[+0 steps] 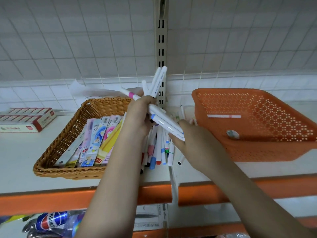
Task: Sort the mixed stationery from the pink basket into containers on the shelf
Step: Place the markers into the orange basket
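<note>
— Markers [158, 83]: what have you got hold of?

— White-barrelled markers, a loose bunch, splayed like a fan. My left hand [139, 115] has its fingers curled round the middle of the bunch. Some barrels stick up past the shelf upright [161, 48], one with a pink band points left, others slant down to the right with a blue band showing.

— And the other hand?

— My right hand [190, 134] meets the lower ends of the slanting markers; thumb on top, fingers underneath, pinching them.

— Where is all this?

— Above the white shelf [25, 152], in the gap between the wicker basket [51, 162] and the orange perforated basket [274, 152].

— More on the shelf itself?

— A pile of markers [159, 152] lies below my hands in that gap, white bodies with red, blue, green and black caps, ends pointing at the shelf edge.

— Basket contents?

— Wicker one: flat printed packets [96, 141], pastel, with cartoon figures and barcodes, standing side by side. Orange one: a single white pen [223, 116] and a small round grey object [232, 134]; I cannot tell what that is.

— Anything far left?

— A red-and-white carton [25, 119] of small boxes.
</note>
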The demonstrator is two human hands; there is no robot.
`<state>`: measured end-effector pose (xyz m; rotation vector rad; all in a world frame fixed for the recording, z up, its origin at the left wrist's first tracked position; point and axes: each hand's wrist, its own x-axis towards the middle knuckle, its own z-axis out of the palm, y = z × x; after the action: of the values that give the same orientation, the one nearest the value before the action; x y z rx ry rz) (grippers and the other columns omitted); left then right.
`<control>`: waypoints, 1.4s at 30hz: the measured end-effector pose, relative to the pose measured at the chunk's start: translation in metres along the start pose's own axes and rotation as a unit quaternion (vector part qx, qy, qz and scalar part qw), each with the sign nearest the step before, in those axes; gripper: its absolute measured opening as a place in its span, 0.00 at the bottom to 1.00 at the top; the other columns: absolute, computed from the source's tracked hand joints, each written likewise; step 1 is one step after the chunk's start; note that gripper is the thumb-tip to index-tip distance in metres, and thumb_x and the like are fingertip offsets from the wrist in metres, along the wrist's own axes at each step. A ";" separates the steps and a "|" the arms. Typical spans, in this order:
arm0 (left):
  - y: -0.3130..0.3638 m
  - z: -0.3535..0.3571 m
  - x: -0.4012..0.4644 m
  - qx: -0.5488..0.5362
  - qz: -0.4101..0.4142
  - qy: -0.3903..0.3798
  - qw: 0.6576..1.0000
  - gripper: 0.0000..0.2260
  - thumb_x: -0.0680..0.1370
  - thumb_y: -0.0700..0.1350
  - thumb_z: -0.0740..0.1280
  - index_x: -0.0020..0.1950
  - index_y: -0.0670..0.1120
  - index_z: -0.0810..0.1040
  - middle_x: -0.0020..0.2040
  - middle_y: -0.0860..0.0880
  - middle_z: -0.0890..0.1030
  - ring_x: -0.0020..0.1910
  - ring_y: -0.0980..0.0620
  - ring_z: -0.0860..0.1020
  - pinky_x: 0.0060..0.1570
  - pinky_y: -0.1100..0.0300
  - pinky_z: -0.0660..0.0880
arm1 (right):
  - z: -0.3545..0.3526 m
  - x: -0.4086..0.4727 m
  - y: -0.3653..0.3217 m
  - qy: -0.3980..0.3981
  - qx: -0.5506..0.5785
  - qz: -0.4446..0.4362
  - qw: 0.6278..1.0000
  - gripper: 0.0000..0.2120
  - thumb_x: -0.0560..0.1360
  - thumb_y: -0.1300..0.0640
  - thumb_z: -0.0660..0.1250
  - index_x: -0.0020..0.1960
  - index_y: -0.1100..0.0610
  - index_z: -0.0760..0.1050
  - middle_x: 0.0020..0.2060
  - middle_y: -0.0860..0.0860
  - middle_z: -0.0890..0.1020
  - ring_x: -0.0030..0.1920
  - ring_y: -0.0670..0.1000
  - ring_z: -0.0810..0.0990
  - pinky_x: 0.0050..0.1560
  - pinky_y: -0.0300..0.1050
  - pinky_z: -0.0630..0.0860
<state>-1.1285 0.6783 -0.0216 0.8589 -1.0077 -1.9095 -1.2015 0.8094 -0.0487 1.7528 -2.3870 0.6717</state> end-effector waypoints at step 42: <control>-0.026 0.093 0.007 -0.016 -0.045 -0.014 0.999 0.12 0.76 0.41 0.61 0.33 0.46 0.63 0.23 0.51 0.68 0.18 0.56 0.67 0.20 0.73 0.59 | -0.095 0.090 0.133 -0.266 0.208 0.113 0.935 0.15 0.75 0.49 0.67 0.56 0.57 0.78 0.49 0.54 0.83 0.48 0.48 0.81 0.52 0.48 0.79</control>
<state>-1.2170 0.7121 -0.0035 0.8746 -0.9666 -2.0124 -1.3713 0.8005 0.0286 2.0497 -3.0271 0.8775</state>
